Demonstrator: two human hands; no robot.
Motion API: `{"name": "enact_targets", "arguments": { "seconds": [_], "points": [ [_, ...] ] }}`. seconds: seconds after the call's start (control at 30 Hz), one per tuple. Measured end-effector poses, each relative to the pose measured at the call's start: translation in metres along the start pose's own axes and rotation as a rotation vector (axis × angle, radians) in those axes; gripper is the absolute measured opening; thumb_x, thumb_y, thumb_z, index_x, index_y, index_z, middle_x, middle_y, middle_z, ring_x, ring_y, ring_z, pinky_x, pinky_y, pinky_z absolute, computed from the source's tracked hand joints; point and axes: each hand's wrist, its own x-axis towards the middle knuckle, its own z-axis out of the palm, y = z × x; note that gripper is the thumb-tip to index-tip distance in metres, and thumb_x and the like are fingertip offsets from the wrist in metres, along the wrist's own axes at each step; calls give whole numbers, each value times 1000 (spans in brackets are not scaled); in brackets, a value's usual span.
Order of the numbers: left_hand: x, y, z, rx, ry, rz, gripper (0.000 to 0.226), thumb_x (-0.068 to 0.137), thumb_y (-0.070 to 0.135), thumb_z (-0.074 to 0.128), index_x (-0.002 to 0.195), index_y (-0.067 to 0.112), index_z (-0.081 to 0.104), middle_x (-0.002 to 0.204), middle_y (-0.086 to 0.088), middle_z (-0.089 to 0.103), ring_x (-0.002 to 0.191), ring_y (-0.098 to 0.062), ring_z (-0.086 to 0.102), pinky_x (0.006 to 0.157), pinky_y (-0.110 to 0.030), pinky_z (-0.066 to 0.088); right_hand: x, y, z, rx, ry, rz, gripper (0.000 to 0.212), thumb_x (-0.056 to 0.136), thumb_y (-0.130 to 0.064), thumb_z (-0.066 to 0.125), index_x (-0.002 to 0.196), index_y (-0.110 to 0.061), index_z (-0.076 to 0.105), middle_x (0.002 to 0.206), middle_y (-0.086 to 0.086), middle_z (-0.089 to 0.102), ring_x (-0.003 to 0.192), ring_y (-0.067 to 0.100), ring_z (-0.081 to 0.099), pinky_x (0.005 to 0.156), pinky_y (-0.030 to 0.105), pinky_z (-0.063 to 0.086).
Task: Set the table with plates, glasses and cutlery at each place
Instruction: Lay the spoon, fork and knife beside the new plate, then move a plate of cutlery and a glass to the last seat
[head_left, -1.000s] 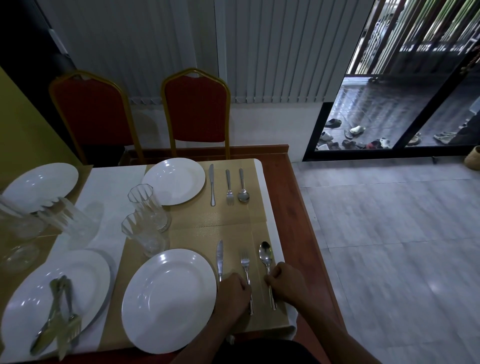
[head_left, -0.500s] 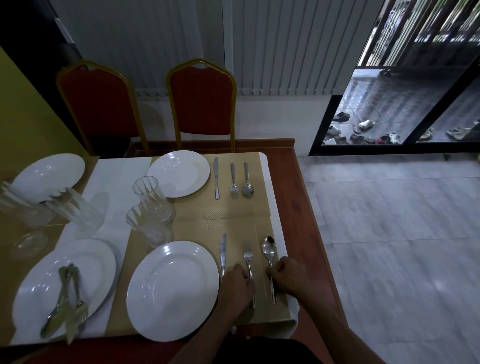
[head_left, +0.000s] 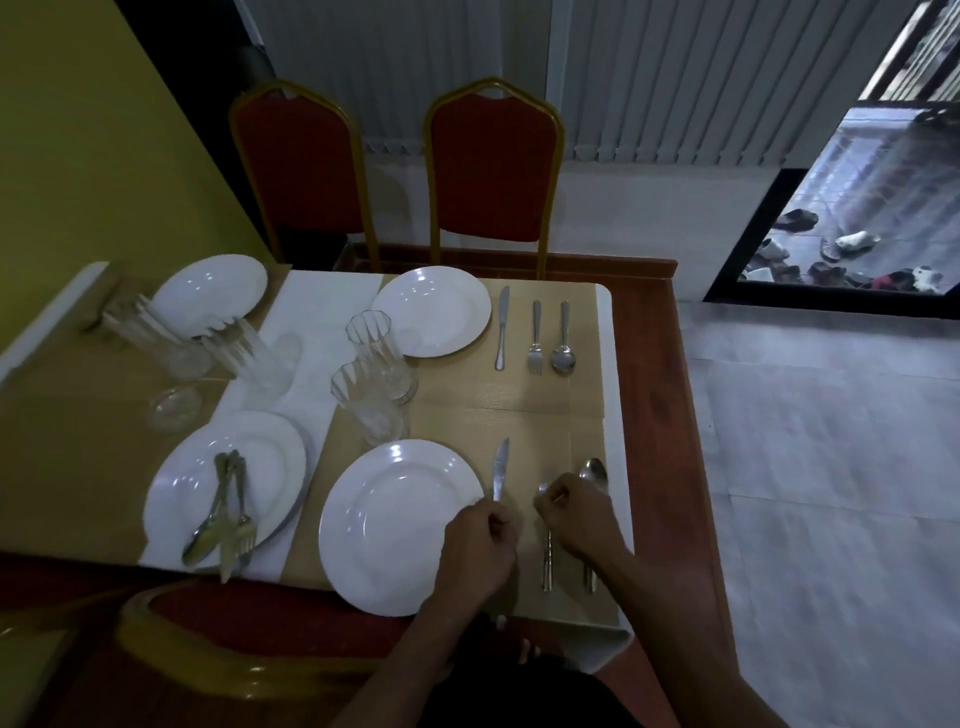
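Three pieces lie right of the near plate on the counter, long axes pointing away from the person: knife, fork, spoon. Nearest the knife is the left hand, its grip curled round the handle just below the blade, forearm low over the counter's edge. The right hand, fist-like, seems to pinch the fork near its tines, with the spoon just beside it.

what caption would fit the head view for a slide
Left hand grips the knife and right hand pinches the fork beside the near plate, spoon lying alongside.
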Motion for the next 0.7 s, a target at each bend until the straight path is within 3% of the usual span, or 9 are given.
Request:
{"name": "enact_targets", "arguments": {
  "seconds": [0.13,0.27,0.3,0.37,0.43,0.57,0.7],
  "points": [
    [-4,-14,-25,1,78,-65,11,92,20,59,96,19,69,93,8,69,80,-3,59,73,-11,46,2,-27,15,-4,-91,-39,18,83,-30,59,66,-26,56,66,-8,62,63,7,63,67,32,56],
    [-2,-28,-55,-36,173,-110,14,92,16,59,101,15,70,99,5,71,87,-3,57,77,-7,39,6,-63,24,-3,-116,-115,16,88,-26,63,74,-18,61,70,-9,64,66,2,59,59,9,38],
    [-2,-32,-64,-50,189,-126,14,92,15,59,100,15,70,98,5,70,86,-4,56,73,-4,38,7,-72,27,-3,-120,-131,15,88,-28,64,78,-17,64,74,-8,66,70,5,61,62,11,41],
    [-3,-41,-80,-64,216,-164,13,92,13,58,98,15,69,95,8,68,86,-4,55,68,1,36,7,-88,36,28,-157,-160,14,88,-32,65,82,-19,65,77,-9,68,73,9,65,77,29,56],
    [-3,-53,-96,-78,241,-198,14,91,13,58,99,17,69,95,11,66,87,-3,54,66,1,34,5,-105,46,43,-183,-172,11,88,-33,64,83,-23,64,74,-9,67,68,9,67,86,41,58],
    [0,-76,-126,-111,285,-238,12,89,13,59,94,20,67,88,15,61,84,-4,54,64,-1,36,-4,-141,66,42,-236,-218,11,91,-26,60,87,-17,65,73,-4,68,57,10,67,54,18,52],
    [2,-96,-159,-128,277,-222,13,89,15,59,96,18,69,91,13,64,86,-3,56,68,-3,37,-14,-173,97,75,-276,-214,11,88,-26,59,84,-17,64,71,0,71,60,12,69,62,28,53]
  ]
}}
